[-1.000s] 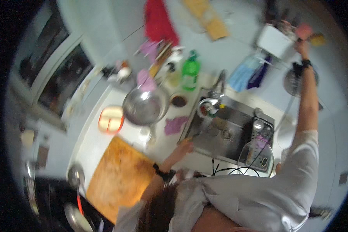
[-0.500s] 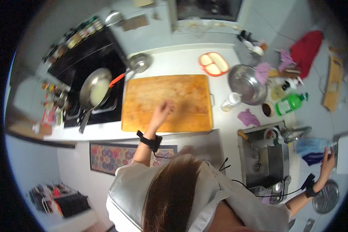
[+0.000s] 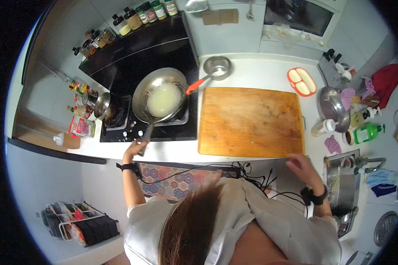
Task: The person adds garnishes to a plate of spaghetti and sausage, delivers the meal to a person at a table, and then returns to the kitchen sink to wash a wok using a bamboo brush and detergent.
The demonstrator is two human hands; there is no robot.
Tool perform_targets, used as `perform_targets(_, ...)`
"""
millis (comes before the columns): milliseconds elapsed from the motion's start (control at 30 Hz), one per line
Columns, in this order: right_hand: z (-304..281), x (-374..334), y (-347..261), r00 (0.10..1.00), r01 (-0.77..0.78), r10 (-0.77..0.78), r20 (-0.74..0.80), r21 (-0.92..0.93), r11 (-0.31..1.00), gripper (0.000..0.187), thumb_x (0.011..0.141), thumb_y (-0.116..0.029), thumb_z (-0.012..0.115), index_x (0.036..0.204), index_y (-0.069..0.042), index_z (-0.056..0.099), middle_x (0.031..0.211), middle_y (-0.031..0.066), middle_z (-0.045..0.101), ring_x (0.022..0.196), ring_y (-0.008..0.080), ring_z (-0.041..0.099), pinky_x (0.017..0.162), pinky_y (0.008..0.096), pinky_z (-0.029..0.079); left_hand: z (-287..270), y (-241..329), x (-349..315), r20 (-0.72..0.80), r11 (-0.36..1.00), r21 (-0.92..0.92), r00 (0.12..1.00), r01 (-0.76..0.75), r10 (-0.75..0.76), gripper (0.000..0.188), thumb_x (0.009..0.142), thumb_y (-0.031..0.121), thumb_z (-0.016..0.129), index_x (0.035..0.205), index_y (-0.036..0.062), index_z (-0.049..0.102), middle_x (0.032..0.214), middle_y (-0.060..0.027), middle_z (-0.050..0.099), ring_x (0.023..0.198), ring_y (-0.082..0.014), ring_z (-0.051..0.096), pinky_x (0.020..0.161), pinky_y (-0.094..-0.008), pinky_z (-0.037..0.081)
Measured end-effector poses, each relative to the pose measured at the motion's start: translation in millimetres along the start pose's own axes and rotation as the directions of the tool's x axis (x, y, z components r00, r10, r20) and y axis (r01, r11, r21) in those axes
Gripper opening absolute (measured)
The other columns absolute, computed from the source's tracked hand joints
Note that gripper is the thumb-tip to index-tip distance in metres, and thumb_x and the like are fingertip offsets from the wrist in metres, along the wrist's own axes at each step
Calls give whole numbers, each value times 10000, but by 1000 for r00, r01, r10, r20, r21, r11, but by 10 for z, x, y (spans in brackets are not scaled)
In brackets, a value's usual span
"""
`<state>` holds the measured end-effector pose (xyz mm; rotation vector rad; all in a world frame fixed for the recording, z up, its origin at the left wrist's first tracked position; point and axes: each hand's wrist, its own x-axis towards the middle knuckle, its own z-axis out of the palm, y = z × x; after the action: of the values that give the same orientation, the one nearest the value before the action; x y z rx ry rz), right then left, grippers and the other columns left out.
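Note:
My left hand (image 3: 135, 150) is at the end of the long handle (image 3: 149, 131) of a steel wok, its fingers closed over it. The wok (image 3: 141, 95) sits on the right burner of the black stove, and a pale yellowish liquid (image 3: 164, 100) lies in its bottom. My right hand (image 3: 301, 167) hangs with fingers apart just off the front right corner of a wooden cutting board (image 3: 252, 121), holding nothing. An orange handle (image 3: 197, 85) runs from a small steel bowl (image 3: 217, 67) toward the wok's right rim.
A small pan (image 3: 102, 105) stands on the left burner, with white bits (image 3: 140, 133) on the stove's front. Seasoning bottles (image 3: 132, 18) line the hood. Right of the board are a divided plate (image 3: 302, 81), a lidded jar (image 3: 323, 127), a steel basin (image 3: 334, 108) and the sink (image 3: 342, 185).
My left hand has moved from over the cutting board to the wok handle. My right hand has come in from beside the hanging cloths at the far right. The view has shifted left.

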<state>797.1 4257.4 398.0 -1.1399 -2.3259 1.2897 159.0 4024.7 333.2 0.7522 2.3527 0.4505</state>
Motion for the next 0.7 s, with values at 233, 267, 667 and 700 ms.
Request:
perform_targets(233, 2146, 1657, -909, 853, -347, -121, 507, 726, 594, 473, 795, -417, 508, 1101, -59, 458, 1062, 92, 480, 940, 192, 481, 799, 312, 394, 582, 447, -46, 671, 139, -740, 708, 658, 222, 149, 735, 52, 538, 870, 54, 478, 599, 60, 412, 467, -28, 366, 475, -183, 355)
perform_targets(267, 2261, 1820, -1217, 820, -425, -102, 563, 719, 550, 531, 770, -471, 509, 1107, -66, 450, 1101, 84, 454, 961, 191, 460, 811, 320, 375, 683, 467, -66, 639, 80, -762, 725, 643, 258, 151, 733, 46, 532, 870, 55, 471, 604, 54, 423, 464, -29, 370, 457, -186, 347)
perform_targets(667, 3206, 2413, -1918, 732, -649, -39, 680, 714, 263, 196, 709, -203, 612, 655, -100, 454, 471, -34, 378, 362, 53, 357, 318, 195, 254, 1115, 959, -314, 344, 86, -939, 917, 333, 199, 62, 681, 67, 517, 661, 23, 479, 540, -54, 456, 426, -139, 440, 375, -251, 375)
perform_targets(700, 3182, 2407, -1944, 711, -675, 10, 704, 678, 291, 187, 713, -211, 607, 746, -98, 461, 483, -33, 387, 348, 51, 353, 297, 189, 251, 1108, 975, -342, 338, 93, -941, 919, 326, 205, 40, 664, 47, 501, 661, 15, 477, 531, -61, 451, 420, -146, 437, 370, -260, 376)
